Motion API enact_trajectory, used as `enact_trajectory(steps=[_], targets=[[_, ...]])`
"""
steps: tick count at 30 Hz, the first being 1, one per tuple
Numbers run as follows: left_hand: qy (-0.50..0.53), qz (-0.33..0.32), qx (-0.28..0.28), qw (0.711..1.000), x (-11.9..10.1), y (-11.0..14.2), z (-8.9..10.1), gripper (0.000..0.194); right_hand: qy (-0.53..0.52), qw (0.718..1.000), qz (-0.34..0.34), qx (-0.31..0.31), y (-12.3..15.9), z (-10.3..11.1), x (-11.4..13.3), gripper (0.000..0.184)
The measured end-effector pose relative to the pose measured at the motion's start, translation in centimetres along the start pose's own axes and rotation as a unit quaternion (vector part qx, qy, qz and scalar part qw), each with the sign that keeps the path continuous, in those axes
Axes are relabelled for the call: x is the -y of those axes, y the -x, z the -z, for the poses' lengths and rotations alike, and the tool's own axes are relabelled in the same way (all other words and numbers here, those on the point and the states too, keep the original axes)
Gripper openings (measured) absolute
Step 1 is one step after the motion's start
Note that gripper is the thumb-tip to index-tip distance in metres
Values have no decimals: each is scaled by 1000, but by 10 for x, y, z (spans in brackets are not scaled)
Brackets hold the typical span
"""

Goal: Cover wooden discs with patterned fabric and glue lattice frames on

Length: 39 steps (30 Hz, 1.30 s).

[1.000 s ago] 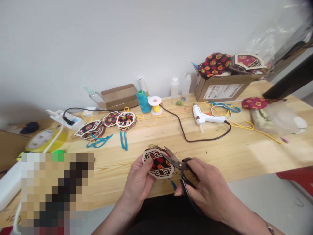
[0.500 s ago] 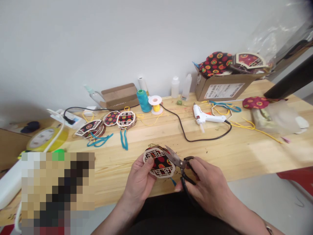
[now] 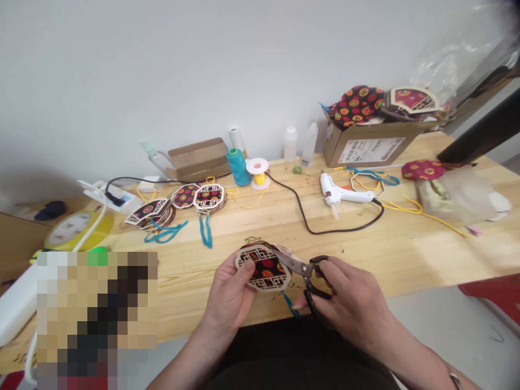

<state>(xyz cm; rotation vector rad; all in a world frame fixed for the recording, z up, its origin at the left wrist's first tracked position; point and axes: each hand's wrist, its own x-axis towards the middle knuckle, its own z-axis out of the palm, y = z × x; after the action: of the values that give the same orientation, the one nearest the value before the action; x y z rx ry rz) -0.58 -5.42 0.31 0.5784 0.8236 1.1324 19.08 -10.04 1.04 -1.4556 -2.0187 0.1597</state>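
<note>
My left hand (image 3: 233,290) grips a patterned ornament (image 3: 266,273) by its left side, thumb on the front. Its pale lattice frame surrounds dark fabric with red and orange motifs. A blue tassel (image 3: 290,305) hangs from its lower edge. My right hand (image 3: 349,290) is closed round the black handles of a pair of scissors (image 3: 305,269). The blades lie against the ornament's upper right edge, and their tips are hard to make out there.
Behind my hands are a white glue gun (image 3: 345,194) with its black cord, a teal thread cone (image 3: 239,168), a yellow cord spool (image 3: 258,174) and finished-looking ornaments (image 3: 210,197). A cardboard box (image 3: 365,146) stands at the back right; wide tape (image 3: 77,230) lies left.
The scissors have turned slightly flatter, with the blades now lying along the ornament's upper right edge. The ornament has shifted slightly up and left in my left hand.
</note>
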Motion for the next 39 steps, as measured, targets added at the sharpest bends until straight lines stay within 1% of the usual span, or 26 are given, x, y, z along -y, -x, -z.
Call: enact_trajectory(steps=[4, 7, 9, 11, 13, 14, 19, 26, 34, 39], targets=[[-5, -16, -7, 1000, -2, 0, 1, 24, 15, 1000, 13, -12, 1, 3, -4, 31], [-21, -27, 0, 999, -3, 0, 2, 22, 8, 1000, 17, -7, 2, 5, -7, 26], [-32, -31, 5, 999, -4, 0, 1, 22, -36, 999, -14, 18, 1, 7, -8, 26], [-38, -32, 10, 999, -5, -1, 1, 21, -90, 992, -72, 60, -2, 11, -10, 29], [-41, -32, 17, 998, -5, -1, 1, 20, -113, 982, -114, 96, -5, 16, -11, 33], [-43, -31, 19, 998, -5, -2, 1, 20, -113, 980, -120, 109, -7, 18, -11, 33], [-57, -27, 23, 998, -4, -2, 1, 20, -100, 975, -99, 172, -12, 27, -10, 33], [-65, -24, 34, 997, -4, 0, 1, 20, -89, 973, -93, 192, -13, 27, -9, 33], [-73, -39, 66, 994, -4, 1, 6, 19, -112, 970, -95, 192, -15, 28, -11, 35], [-78, -37, 75, 993, -5, 3, 9, 18, -117, 977, -56, 170, -15, 27, -16, 33]])
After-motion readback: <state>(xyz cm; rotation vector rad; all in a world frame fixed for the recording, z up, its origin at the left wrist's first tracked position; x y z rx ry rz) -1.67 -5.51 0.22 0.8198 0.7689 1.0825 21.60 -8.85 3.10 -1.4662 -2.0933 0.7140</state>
